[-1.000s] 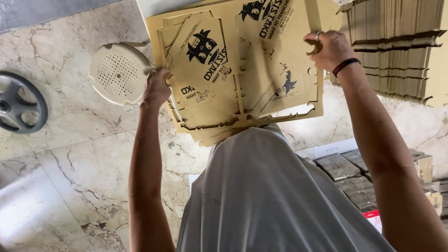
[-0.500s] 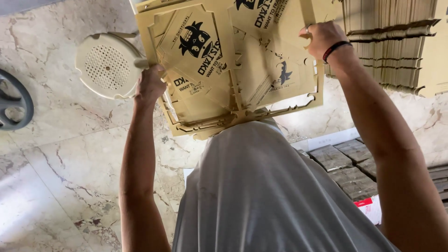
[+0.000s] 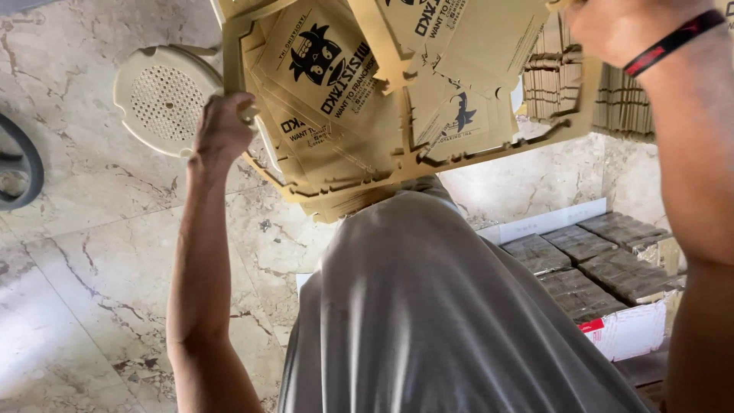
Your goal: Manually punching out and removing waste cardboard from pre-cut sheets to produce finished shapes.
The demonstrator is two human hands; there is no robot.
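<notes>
I look down past my grey shirt at a marble floor. Both hands hold a thick stack of tan die-cut cardboard sheets [image 3: 367, 115] printed with black cartoon figures. My left hand [image 3: 222, 126] grips the stack's left edge, arm stretched out. At the top right, my right hand [image 3: 619, 27], with a black and red band on the wrist, holds the stack's far right edge. The stack hangs tilted above the floor, in front of my chest.
A cream perforated plastic stool [image 3: 160, 99] stands on the floor left of the stack. A dark round object [image 3: 19, 172] is at the left edge. Piles of flat cardboard [image 3: 604, 99] rise at the right. An open white box of grey-brown bundles [image 3: 604, 260] sits lower right.
The view has closed in on the stack, which now fills more of the top. Both hands keep their grip; the right hand has shifted up toward the top right corner.
</notes>
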